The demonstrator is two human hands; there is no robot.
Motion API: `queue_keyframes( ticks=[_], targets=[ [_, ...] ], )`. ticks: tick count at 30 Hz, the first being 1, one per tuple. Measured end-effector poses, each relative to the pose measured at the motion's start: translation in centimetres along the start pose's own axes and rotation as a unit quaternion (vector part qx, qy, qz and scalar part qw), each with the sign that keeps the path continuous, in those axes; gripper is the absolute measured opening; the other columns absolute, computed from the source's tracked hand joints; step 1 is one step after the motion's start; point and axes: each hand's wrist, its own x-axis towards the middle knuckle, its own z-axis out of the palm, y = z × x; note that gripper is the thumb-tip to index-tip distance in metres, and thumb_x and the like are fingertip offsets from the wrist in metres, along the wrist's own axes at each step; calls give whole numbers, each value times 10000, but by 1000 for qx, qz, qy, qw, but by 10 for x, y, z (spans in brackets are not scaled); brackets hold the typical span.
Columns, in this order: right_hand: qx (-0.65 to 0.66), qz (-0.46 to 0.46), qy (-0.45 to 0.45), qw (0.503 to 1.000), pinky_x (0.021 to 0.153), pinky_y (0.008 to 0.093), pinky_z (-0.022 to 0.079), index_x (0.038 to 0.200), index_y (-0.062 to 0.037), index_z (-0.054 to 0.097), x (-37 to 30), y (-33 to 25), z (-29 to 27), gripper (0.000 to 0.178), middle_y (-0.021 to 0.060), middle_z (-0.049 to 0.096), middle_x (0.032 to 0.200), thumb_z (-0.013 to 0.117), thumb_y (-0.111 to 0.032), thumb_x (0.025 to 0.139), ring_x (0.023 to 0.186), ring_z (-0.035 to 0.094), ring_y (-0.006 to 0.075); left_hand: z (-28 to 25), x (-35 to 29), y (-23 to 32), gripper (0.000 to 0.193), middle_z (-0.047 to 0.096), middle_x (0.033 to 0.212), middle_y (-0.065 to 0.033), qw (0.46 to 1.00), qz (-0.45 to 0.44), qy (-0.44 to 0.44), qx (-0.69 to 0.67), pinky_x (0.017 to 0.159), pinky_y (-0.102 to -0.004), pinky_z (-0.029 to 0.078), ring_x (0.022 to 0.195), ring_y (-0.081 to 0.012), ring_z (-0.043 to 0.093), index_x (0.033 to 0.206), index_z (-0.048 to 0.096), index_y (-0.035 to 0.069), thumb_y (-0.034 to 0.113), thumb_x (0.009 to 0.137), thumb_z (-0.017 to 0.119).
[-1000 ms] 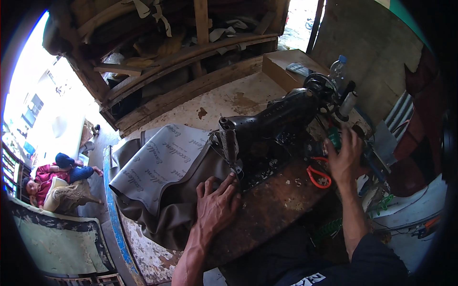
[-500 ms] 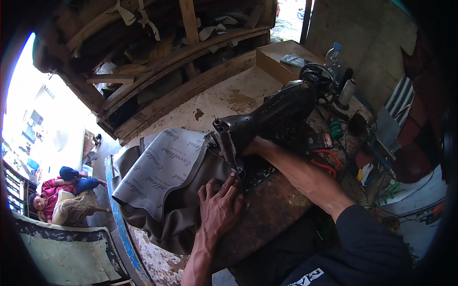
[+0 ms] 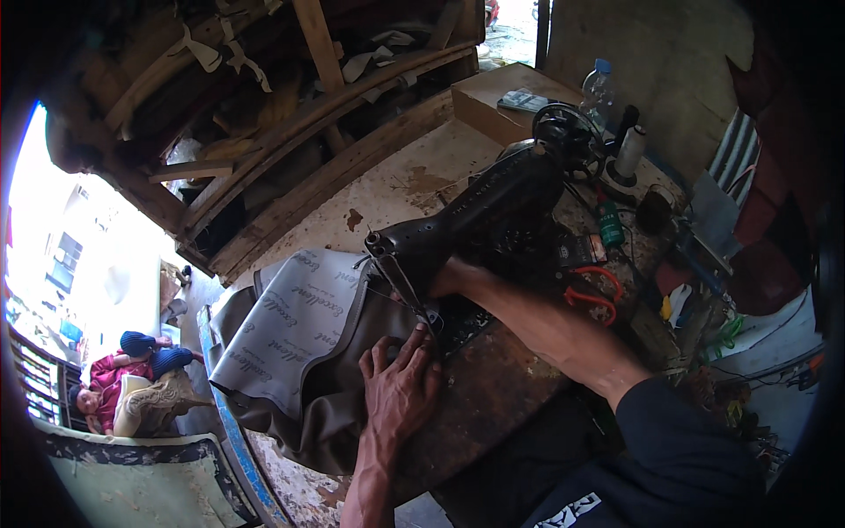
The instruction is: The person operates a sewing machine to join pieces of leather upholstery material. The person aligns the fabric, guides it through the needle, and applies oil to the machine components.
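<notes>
While left hand (image 3: 400,387) flattens brown fabric (image 3: 330,405), right hand (image 3: 449,280) reaches under black sewing machine (image 3: 493,207)

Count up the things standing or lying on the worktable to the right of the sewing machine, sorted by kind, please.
Clear plastic bottle with blue cap: 1
Small green bottle: 1
White thread spool: 1
Orange-handled scissors: 1
Total: 4

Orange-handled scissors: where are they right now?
In the head view, the orange-handled scissors lie on the worktable right of the black sewing machine, just beyond the person's right forearm and below a small green bottle.
</notes>
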Motion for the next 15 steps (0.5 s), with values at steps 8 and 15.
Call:
queue_keyframes(
  ticks=[8,15],
  targets=[
    [320,43,81,943,1218,387,429,1524,-87,550,-14,9,41,455,91,598,1530,555,-252,1100,1388,582,204,-1,0,2,383,681,1474,-40,999,18,25,-14,1121,-517,401,1249,-347,587,1312,740,129,201,940,680],
    [270,-6,109,957,1103,421,525,1336,-150,725,-3,25,53,474,55,752,1301,859,-336,922,1259,687,236,1,2,0,392,658,1494,-26,1000,-1,23,-1,1143,-544,377,1279,-347,576,1314,733,136,247,940,697]
  ],
)
